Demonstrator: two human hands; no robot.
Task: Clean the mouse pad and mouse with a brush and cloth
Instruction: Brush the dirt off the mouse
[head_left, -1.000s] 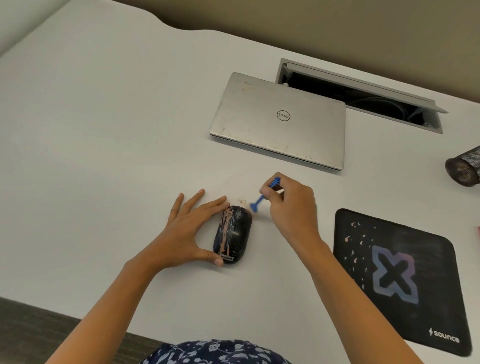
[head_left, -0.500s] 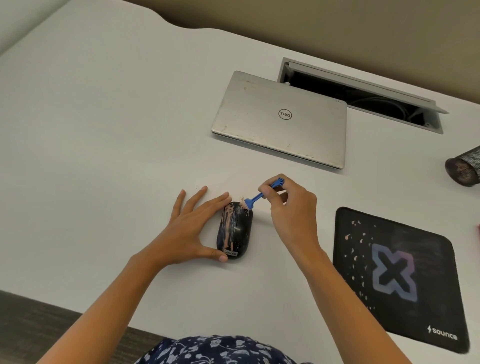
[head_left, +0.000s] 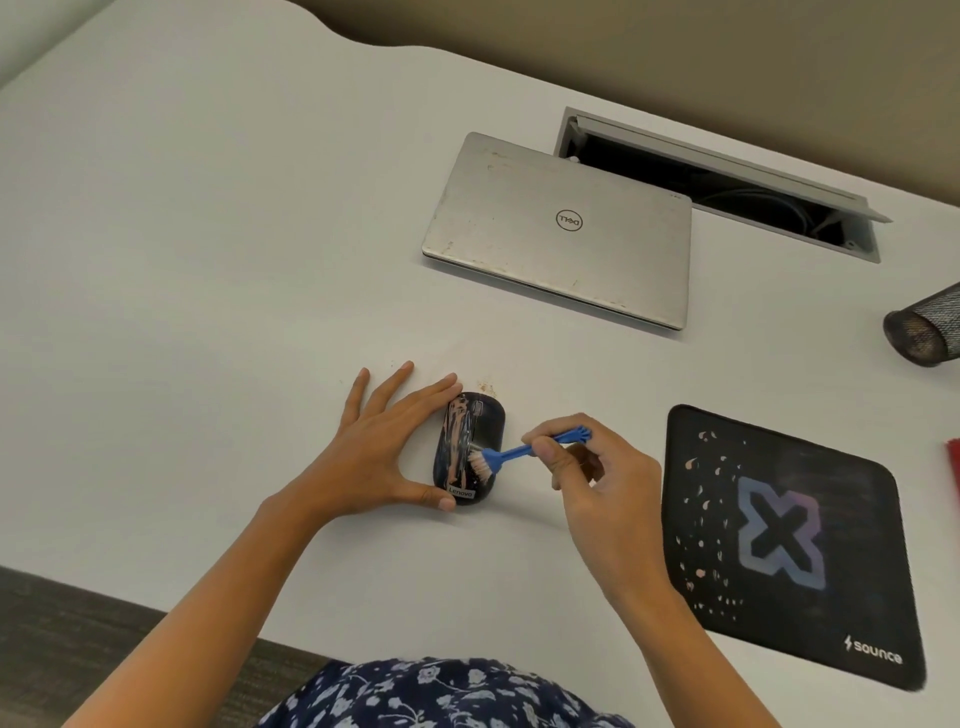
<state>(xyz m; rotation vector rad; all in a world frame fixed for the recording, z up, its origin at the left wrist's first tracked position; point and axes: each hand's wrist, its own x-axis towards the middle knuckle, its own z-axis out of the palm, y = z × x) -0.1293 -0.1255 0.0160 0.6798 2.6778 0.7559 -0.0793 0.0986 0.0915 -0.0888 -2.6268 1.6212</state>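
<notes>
A black mouse (head_left: 464, 431) with pale smears lies on the white desk (head_left: 208, 312) near the middle. My left hand (head_left: 376, 447) steadies it, thumb at its near end and forefinger along its far left side, the other fingers straight. My right hand (head_left: 592, 478) pinches the handle of a small blue brush (head_left: 519, 451), whose pale bristles rest on the mouse's right half. The black mouse pad (head_left: 779, 545) with an X design and pale specks lies to the right of that hand. A red edge (head_left: 953, 462), cut off at the far right, cannot be identified.
A closed silver laptop (head_left: 561, 228) lies behind the mouse. Beyond it an open cable tray (head_left: 717, 182) is set into the desk. A dark mesh cup (head_left: 924, 332) lies tipped at the right edge. Crumbs (head_left: 487, 388) sit just past the mouse.
My right hand has drawn the brush from beyond the mouse's far end down and right, so the bristles now sit on its middle. My left hand keeps its hold.
</notes>
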